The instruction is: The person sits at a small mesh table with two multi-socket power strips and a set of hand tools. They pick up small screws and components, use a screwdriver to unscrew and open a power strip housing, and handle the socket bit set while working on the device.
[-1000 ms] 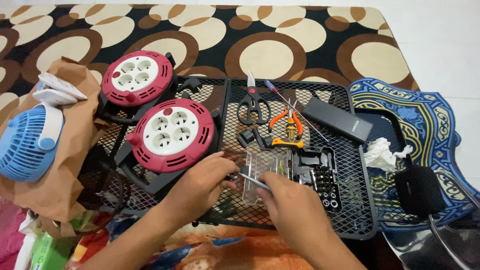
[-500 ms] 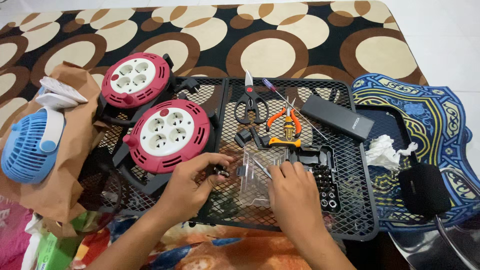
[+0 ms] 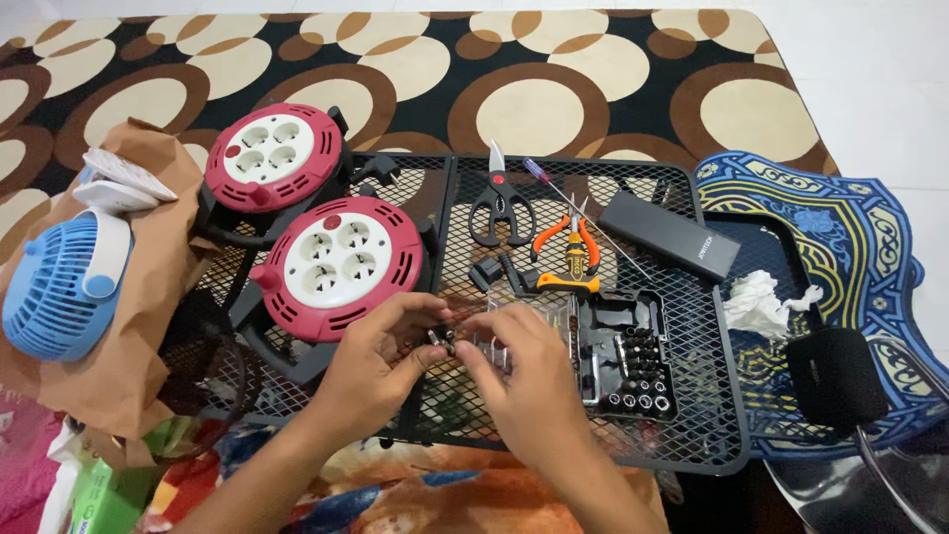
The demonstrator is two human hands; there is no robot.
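— While both hands sit low over the black mesh rack [image 3: 692,415], what is each one doing?

— They meet at the middle. The left hand [image 3: 381,361] and the right hand [image 3: 529,371] pinch a small dark metal piece [image 3: 441,338] between their fingertips, so each grip is closed on that piece. It sits just above the mesh, right in front of the nearer red cable reel [image 3: 341,259].

— Can you tell what the piece is?

— No, it is too small; it looks like a short bit or socket.

— What lies about the hands?

— Just beside the right hand is an open black bit case [image 3: 633,361] with rows of small bits. Beyond it lie orange-handled pliers [image 3: 568,242], black scissors [image 3: 499,203] and a screwdriver [image 3: 554,183]. A flat dark box [image 3: 672,235] lies further right, near a crumpled white tissue [image 3: 761,302].

— And to the left?

— A second red reel [image 3: 272,158] stands behind the first, touching it. A blue fan [image 3: 59,287] rests on brown paper [image 3: 148,297], well apart from the hands.
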